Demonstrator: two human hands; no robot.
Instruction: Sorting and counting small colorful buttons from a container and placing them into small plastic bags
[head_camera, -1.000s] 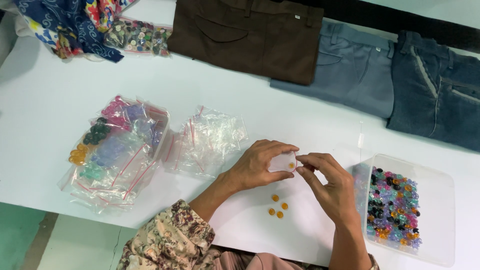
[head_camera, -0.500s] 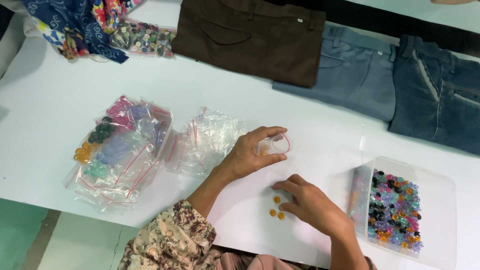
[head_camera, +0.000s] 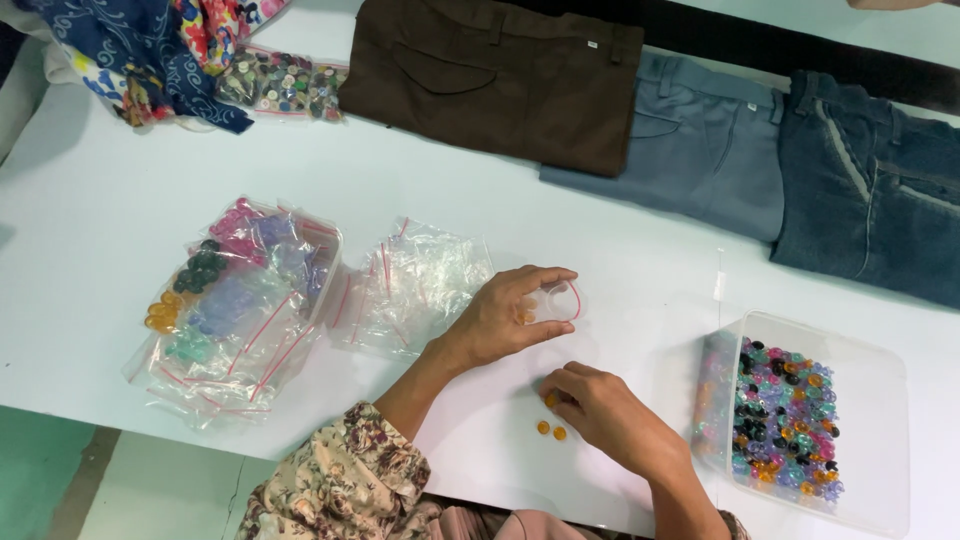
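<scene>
The left hand (head_camera: 505, 320) was clamped on a small clear bag (head_camera: 560, 300) with a red seal strip, thumb below and fingers curled over its top, holding it just off the white bench (head_camera: 90, 230). An orange bead or two showed inside the bag. The right hand (head_camera: 605, 415) lay knuckles up on the bench below it, fingertips pinched on an orange bead (head_camera: 550, 399); two more orange beads (head_camera: 551, 431) lay just beside those fingertips. The hands were apart, the left above the right.

To the right stood a clear tray (head_camera: 880, 400) of mixed coloured beads, near the right wrist. To the left of the left hand lay a heap of empty clear bags (head_camera: 415, 280), and further left a pile of filled bags (head_camera: 235, 300) sorted by colour. Along the far edge lay brown trousers (head_camera: 490, 70), grey trousers (head_camera: 690, 150) and jeans (head_camera: 880, 190), well apart from the hands. A bag of buttons (head_camera: 280, 85) and patterned cloth (head_camera: 150, 50) lay at the far left corner. Nothing lay between the hands and the tray.
</scene>
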